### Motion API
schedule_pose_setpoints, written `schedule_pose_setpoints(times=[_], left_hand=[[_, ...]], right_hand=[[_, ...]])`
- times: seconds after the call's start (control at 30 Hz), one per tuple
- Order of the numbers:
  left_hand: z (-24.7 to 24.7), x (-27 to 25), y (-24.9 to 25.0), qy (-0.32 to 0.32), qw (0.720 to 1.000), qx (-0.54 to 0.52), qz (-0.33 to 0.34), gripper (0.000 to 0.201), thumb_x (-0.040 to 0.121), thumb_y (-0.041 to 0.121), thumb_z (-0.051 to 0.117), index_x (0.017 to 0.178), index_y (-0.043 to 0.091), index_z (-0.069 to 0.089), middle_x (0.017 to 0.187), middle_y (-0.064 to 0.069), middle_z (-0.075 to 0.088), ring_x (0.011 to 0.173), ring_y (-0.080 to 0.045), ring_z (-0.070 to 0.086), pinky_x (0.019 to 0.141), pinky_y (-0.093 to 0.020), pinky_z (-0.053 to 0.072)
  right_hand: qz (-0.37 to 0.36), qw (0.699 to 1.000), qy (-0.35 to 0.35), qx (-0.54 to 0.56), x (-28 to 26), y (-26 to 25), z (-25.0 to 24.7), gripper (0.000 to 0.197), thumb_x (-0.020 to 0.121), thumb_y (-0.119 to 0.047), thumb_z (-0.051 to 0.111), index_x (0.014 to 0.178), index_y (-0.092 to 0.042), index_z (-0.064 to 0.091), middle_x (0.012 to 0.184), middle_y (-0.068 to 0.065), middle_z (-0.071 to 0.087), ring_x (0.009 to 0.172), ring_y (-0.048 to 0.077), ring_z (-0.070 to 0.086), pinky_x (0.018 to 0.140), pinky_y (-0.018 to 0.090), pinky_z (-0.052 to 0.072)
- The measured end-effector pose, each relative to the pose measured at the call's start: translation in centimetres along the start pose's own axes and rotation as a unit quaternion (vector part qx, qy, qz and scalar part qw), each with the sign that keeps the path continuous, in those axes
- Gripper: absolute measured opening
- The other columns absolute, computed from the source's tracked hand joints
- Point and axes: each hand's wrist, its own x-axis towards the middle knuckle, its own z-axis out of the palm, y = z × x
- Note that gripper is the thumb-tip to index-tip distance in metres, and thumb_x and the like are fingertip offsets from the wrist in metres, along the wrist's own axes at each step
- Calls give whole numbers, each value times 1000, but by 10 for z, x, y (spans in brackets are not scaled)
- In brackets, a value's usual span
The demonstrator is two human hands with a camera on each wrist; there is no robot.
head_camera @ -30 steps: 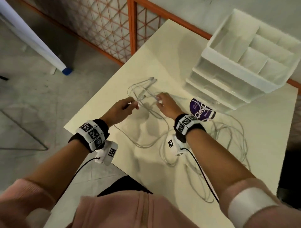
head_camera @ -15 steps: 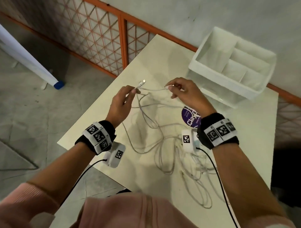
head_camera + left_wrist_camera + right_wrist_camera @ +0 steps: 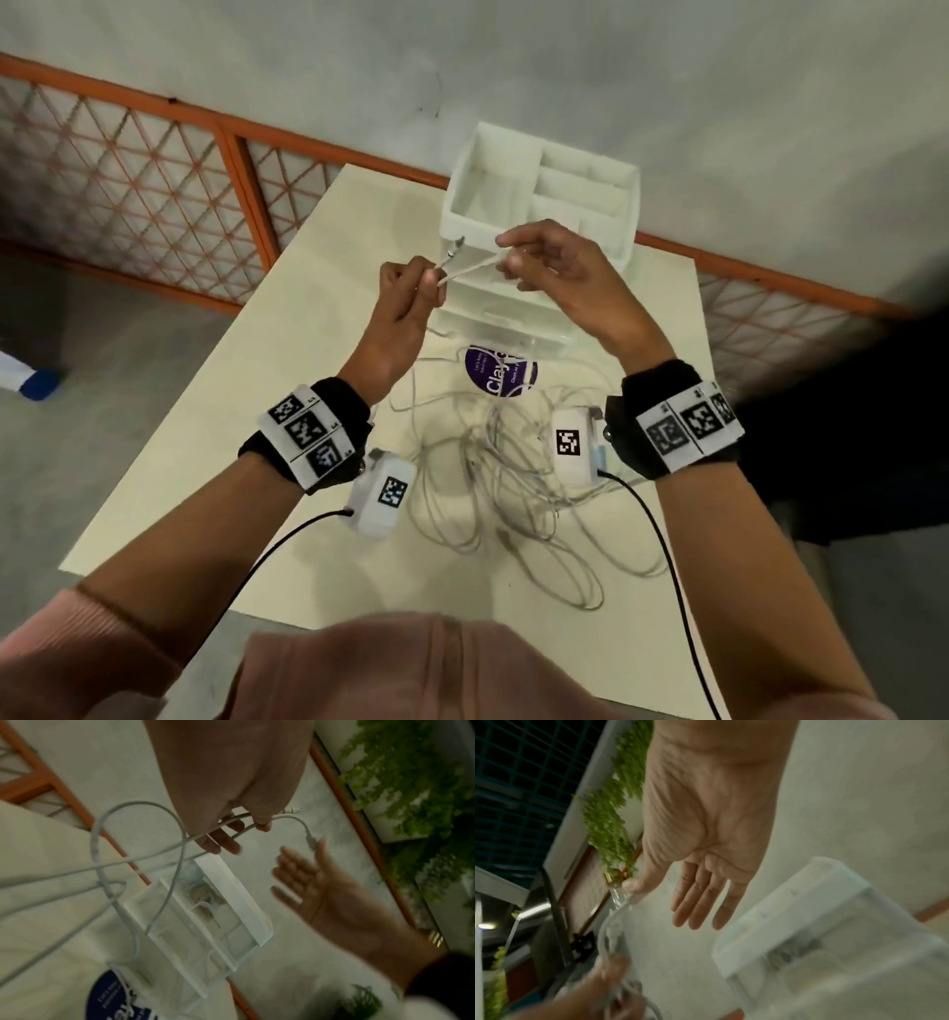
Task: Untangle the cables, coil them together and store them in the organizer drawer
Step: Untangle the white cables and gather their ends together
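Above the table my left hand (image 3: 411, 290) pinches two strands of a white cable (image 3: 470, 267); in the left wrist view its fingertips (image 3: 262, 821) close on the cable (image 3: 144, 804), which loops down. My right hand (image 3: 544, 267) is at the cable's other end with its fingers (image 3: 698, 902) straight. Its thumb (image 3: 631, 885) touches the connector (image 3: 311, 841). The other white cables (image 3: 503, 462) lie tangled on the table between my wrists. The white organizer (image 3: 539, 205), with its clear drawers (image 3: 205, 914), stands behind my hands.
A round purple lid (image 3: 500, 372) lies on the cream table (image 3: 308, 385) in front of the organizer. An orange-framed lattice fence (image 3: 128, 180) and a grey wall stand behind the table. The table's left and near edges drop to a grey floor.
Both hands have risen from the table with the cable end stretched between them. My right hand's fingers have straightened. The head view has tilted up towards the wall.
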Motion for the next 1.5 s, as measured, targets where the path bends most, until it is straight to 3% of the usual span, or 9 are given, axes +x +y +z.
schedule_pose_setpoints(times=[0.17,0.4,0.57,0.7,0.77,0.93,1.13,1.3,1.5], left_hand=[[2,-1,12,-27,998,-53,-22,29,103,33,30,78,27,44,89,-3,38,69,-12,49,86,-37,50],[-3,-4,17,-45,999,-17,2,30,104,24,27,78,18,40,83,-3,40,63,-16,39,66,-18,38],[-5,-5,22,-70,997,-34,-4,28,104,26,29,81,15,40,74,-1,36,63,-9,33,63,-19,34],[0,1,34,-87,987,-127,-46,28,101,37,31,80,22,41,86,-13,42,68,-18,52,70,-38,48],[-5,6,40,-70,983,-166,-35,28,103,32,27,82,18,40,83,-10,44,61,-15,55,64,-28,50],[-32,23,44,29,985,-171,0,29,104,29,22,82,21,39,66,9,43,49,-5,29,48,-19,26],[-41,7,11,66,998,-4,-16,31,100,34,38,72,23,32,61,6,29,51,-6,29,50,-22,29],[-10,-20,-17,-142,981,83,-101,39,63,37,83,94,22,65,56,14,49,53,-4,39,56,-18,31],[9,-16,4,-185,980,52,-47,19,88,31,64,72,21,68,61,-12,49,58,-16,39,59,-27,30]], right_hand=[[62,983,-146,-94,-14,46,38,78,73,-25,79,141,-23,40,144,-5,47,132,8,41,108,23,32],[83,984,-127,-88,-19,77,83,6,82,-16,71,88,-15,71,89,9,71,87,24,64,78,18,44],[61,992,-109,29,-15,51,79,34,82,-27,72,112,-20,60,110,0,65,103,15,64,95,32,50],[41,982,-155,103,-13,32,85,7,89,-15,62,96,-15,62,91,-2,68,89,7,65,95,28,47],[58,968,-205,129,-17,38,88,12,91,-12,60,101,-7,64,83,3,68,83,11,65,93,28,47],[100,947,-296,-77,-34,78,78,18,96,-19,52,96,-8,66,69,-2,62,63,5,59,70,12,46],[128,956,-220,-147,-49,119,20,13,92,-28,59,85,-19,64,73,-5,64,67,-1,59,70,17,44],[68,978,-161,-111,-41,81,7,13,95,-15,53,86,-16,62,69,18,63,58,8,56,64,16,44],[22,985,-87,-148,-30,31,-2,18,96,-21,51,87,-10,62,58,-6,57,51,10,50,58,28,45]])
